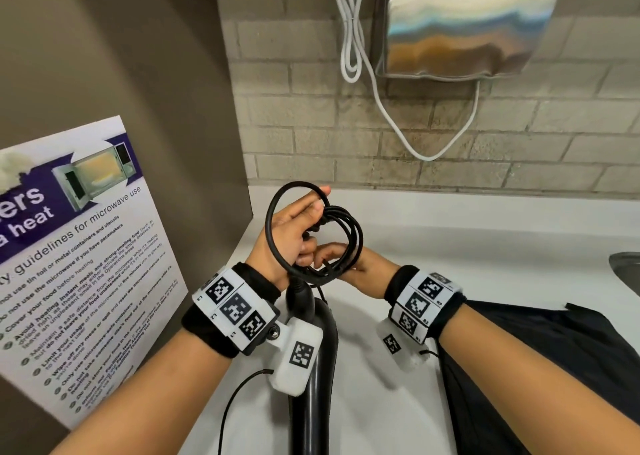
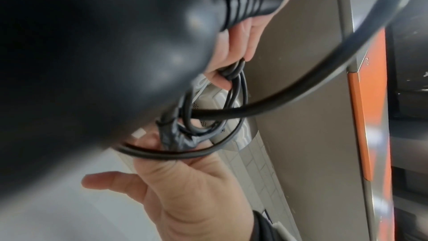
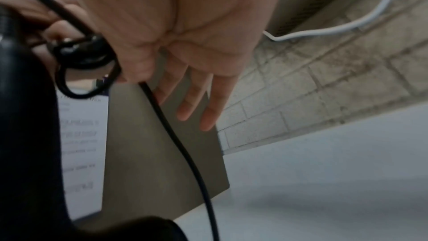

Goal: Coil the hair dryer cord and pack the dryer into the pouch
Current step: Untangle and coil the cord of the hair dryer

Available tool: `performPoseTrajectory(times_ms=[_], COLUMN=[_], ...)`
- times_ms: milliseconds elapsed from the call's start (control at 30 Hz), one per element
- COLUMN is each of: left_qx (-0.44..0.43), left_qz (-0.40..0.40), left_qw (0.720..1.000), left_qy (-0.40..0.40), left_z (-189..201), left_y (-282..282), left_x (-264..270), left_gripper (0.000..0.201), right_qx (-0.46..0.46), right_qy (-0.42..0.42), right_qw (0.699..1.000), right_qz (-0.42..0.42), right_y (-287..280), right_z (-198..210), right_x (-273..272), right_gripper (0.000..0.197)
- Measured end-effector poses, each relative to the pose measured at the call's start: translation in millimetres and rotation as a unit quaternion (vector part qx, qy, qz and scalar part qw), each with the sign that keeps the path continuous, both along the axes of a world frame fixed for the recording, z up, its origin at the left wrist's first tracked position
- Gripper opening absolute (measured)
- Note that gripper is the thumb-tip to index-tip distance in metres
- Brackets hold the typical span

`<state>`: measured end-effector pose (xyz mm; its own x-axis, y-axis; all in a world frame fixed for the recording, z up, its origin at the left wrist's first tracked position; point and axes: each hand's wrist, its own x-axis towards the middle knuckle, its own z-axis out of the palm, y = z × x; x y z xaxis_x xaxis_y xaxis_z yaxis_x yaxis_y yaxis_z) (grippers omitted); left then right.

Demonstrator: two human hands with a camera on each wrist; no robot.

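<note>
the coiling step is in hand and looks close to done: the left hand [image 1: 294,236] holds a bundle of cord [image 1: 332,243] loops above the counter [image 1: 485,246], fingers and thumb curled round them, with one wider loop riding over the back of the hand. the right hand [image 1: 337,255] meets the bundle from below; in the left wrist view its fingertips seem to pinch the strands at a taped or tied spot, while its own wrist view shows the outer fingers [image 3: 208,109] hanging straight, so it is thumb and forefinger doing the pinching. the dryer [image 1: 311,350] hangs or leans just under the hands, the cord's ribbed end joining it. the pouch [image 1: 536,368], dark fabric, lies on the counter beside the right forearm, not yet used

the next move likely calls for tucking in the loose wide loop and securing the bundle so it won't spring open, then freeing one hand to open the pouch

the dryer's head is cut off at the frame's bottom edge, the plug is hard to pick out among the loops, and the pouch's mouth is not visible
</note>
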<state>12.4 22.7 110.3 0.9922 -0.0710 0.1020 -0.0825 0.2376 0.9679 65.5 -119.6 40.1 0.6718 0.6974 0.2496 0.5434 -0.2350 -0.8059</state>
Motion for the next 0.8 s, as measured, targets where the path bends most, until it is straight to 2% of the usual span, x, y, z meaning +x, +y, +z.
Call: performPoseTrajectory(times_ms=[67,200,333,400,500,600,700,800], left_qx=[-0.001,-0.014,-0.019,-0.027,-0.02,0.0,0.006,-0.007], left_qz=[0.008,0.002,0.013,0.021,0.025,0.026,0.031,0.035], left_qw=[1.0,1.0,1.0,0.999,0.999,1.0,0.999,0.999], left_qy=[0.004,0.0,-0.001,0.007,0.001,-0.013,-0.017,-0.014], left_z=[-1.4,-3.3,-2.5,-3.3,-3.3,-3.4,-4.1,-4.2], left_y=[1.3,3.7,5.2,5.9,6.0,4.1,3.0,3.6], left_x=[1.4,0.9,-2.9,-2.2,-2.4,-1.8,0.4,1.7], left_gripper=[0.024,0.024,0.023,0.026,0.025,0.023,0.022,0.021], right_qx=[-0.014,-0.028,-0.105,-0.166,-0.243,-0.234,-0.185,-0.151], right_qy=[-0.042,-0.077,-0.026,0.017,-0.001,-0.079,-0.028,0.016], right_qw=[0.998,0.973,0.927,0.907,0.899,0.932,0.967,0.982], right_qz=[-0.05,-0.215,-0.358,-0.387,-0.364,-0.266,-0.172,-0.109], right_y=[-2.4,-13.0,-43.7,-62.2,-69.8,-53.9,-32.7,-19.7], right_z=[-0.3,-2.2,-24.1,-36.2,-43.9,-33.1,-18.7,-11.4], right_x=[2.8,16.1,46.2,53.7,50.6,39.2,24.8,13.4], right_gripper=[0.021,0.02,0.02,0.022,0.021,0.017,0.017,0.013])
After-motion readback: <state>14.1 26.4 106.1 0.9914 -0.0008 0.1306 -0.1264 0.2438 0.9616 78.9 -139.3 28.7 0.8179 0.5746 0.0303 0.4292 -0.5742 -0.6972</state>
